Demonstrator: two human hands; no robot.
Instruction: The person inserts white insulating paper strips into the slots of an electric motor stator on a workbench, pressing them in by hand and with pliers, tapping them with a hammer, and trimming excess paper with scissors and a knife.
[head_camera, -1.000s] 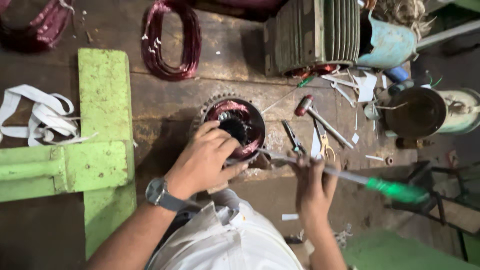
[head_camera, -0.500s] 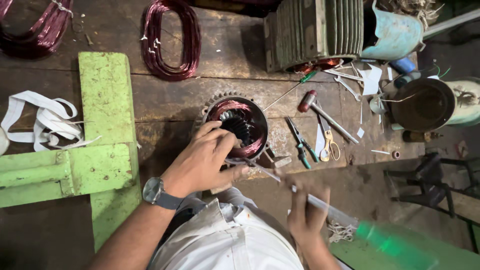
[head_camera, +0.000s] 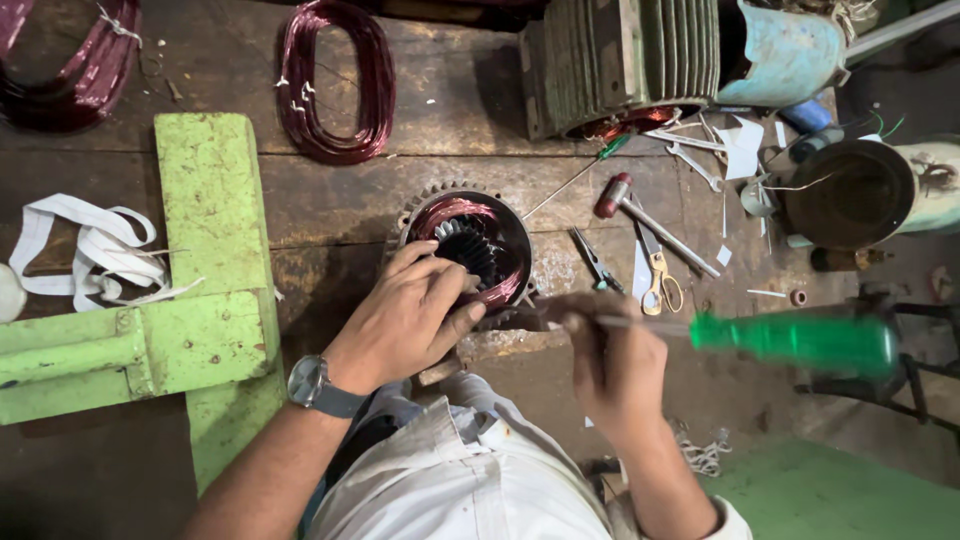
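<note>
Workbench (head_camera: 330, 215) of dark, worn wood planks in a cluttered workshop. One motor stator (head_camera: 470, 245) with copper windings sits at centre; the left hand (head_camera: 410, 315) rests on its rim, fingers curled over it. The right hand (head_camera: 610, 365), blurred, grips one green-handled screwdriver (head_camera: 790, 340). Two loose wire coils (head_camera: 335, 85), one hammer (head_camera: 650, 220), one pair of scissors (head_camera: 660, 280), one green wooden frame (head_camera: 200, 300).

Left hand (head_camera: 415, 320) flat, right hand (head_camera: 610, 365) fisted.
</note>
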